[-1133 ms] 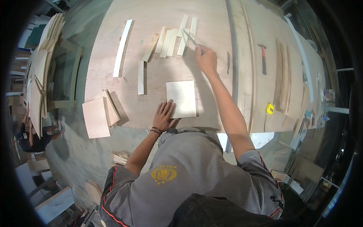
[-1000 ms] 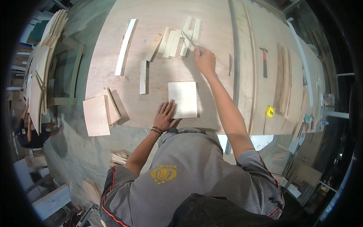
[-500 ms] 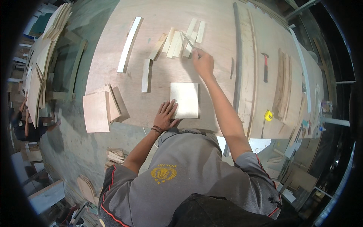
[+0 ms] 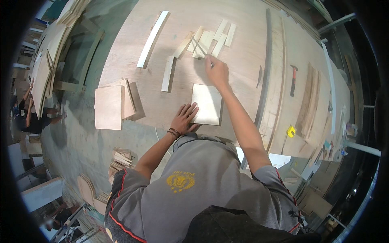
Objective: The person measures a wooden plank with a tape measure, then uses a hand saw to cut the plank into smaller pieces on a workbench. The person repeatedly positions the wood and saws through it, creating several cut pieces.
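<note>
A pale, nearly square wooden board (image 4: 207,106) lies on the work table close to my body. Over its left edge rest the fingers of my left hand (image 4: 185,117), stretched out flat, with the thumb at the near side. My right hand (image 4: 217,73) is closed on a thin stick-like tool (image 4: 199,45) pointing away and to the left; its exact kind is not clear. The tool's far end hangs over or touches a group of short light wood strips (image 4: 204,43); which one I cannot tell. Another short wood block (image 4: 168,73) lies left of them.
A long white strip (image 4: 153,38) lies at the far left of the table; square panels (image 4: 108,106) are stacked at its near left corner. Rightward are a dark blade-like piece (image 4: 259,77), a long dark bar (image 4: 265,69), a hammer (image 4: 293,80) and a yellow tape measure (image 4: 291,131). Someone works far left.
My view has shifted, so the table's things appear farther right. My right hand, with the thin tool, has moved left relative to the wood strips. My left hand stays on the board.
</note>
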A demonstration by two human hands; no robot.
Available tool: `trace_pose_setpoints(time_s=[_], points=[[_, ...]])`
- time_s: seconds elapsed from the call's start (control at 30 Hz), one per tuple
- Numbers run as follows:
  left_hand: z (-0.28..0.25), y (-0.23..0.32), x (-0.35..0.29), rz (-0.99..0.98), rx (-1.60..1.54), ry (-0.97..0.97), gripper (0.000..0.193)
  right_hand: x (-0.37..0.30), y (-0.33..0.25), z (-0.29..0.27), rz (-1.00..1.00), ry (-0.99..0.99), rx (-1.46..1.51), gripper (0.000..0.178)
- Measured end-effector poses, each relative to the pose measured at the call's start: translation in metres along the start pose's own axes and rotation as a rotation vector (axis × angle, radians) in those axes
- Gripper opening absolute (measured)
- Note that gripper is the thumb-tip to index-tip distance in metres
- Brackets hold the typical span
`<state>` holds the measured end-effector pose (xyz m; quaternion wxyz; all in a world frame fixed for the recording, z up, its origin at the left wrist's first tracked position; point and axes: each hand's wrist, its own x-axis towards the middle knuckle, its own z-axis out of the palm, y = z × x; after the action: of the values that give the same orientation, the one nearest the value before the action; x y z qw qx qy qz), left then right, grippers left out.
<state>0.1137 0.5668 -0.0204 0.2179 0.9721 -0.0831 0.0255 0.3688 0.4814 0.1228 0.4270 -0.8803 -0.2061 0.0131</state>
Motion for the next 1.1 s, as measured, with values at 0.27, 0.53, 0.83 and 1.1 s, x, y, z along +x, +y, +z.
trace_pose_setpoints(time_s=[0.27, 0.53, 0.83, 1.1], points=[[-0.003, 0.003, 0.000, -0.007, -0.006, -0.036, 0.084, -0.051, -0.016, 0.018, -0.096, -0.086, 0.075, 0.031], [0.011, -0.005, 0.003, 0.060, -0.052, 0.067, 0.084, -0.137, -0.015, -0.013, -0.035, -0.095, 0.204, 0.032], [0.030, 0.038, 0.068, 0.316, -0.047, 0.110, 0.079, -0.270, 0.006, -0.134, 0.362, 0.151, 0.175, 0.030], [0.061, 0.109, 0.120, 0.424, 0.023, 0.016, 0.075, -0.360, 0.025, -0.166, 0.630, 0.495, 0.057, 0.037]])
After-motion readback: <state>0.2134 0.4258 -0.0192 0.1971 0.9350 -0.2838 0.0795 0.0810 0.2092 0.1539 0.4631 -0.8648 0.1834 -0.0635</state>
